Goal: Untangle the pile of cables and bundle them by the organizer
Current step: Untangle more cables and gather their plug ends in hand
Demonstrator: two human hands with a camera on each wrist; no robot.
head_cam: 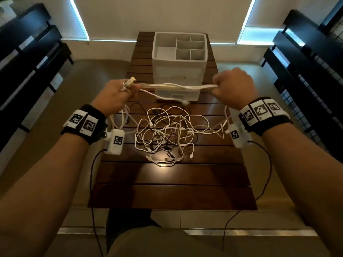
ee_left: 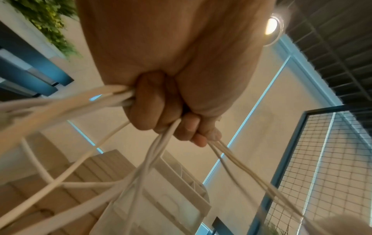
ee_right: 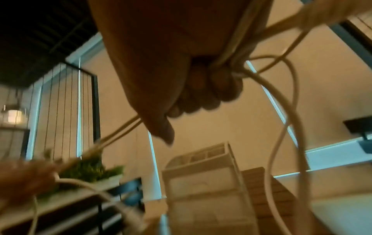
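A bundle of white cables (head_cam: 174, 87) is stretched level between both hands, in front of the white organizer (head_cam: 179, 62). My left hand (head_cam: 118, 93) grips one end, with a USB plug (head_cam: 130, 81) sticking up from the fist. My right hand (head_cam: 233, 88) grips the other end. In the left wrist view the curled fingers (ee_left: 161, 108) clasp several white cables (ee_left: 153, 152). The right wrist view shows the fist (ee_right: 201, 89) closed round white cables (ee_right: 281, 111). A tangled pile of white and black cables (head_cam: 167, 134) lies on the table below the hands.
The dark slatted wooden table (head_cam: 172, 184) carries the organizer at its far end; the organizer has open top compartments and drawers. Black railings (head_cam: 27, 52) flank both sides. Thin black wires (head_cam: 91, 182) trail from the wrist cameras down past the table's near edge.
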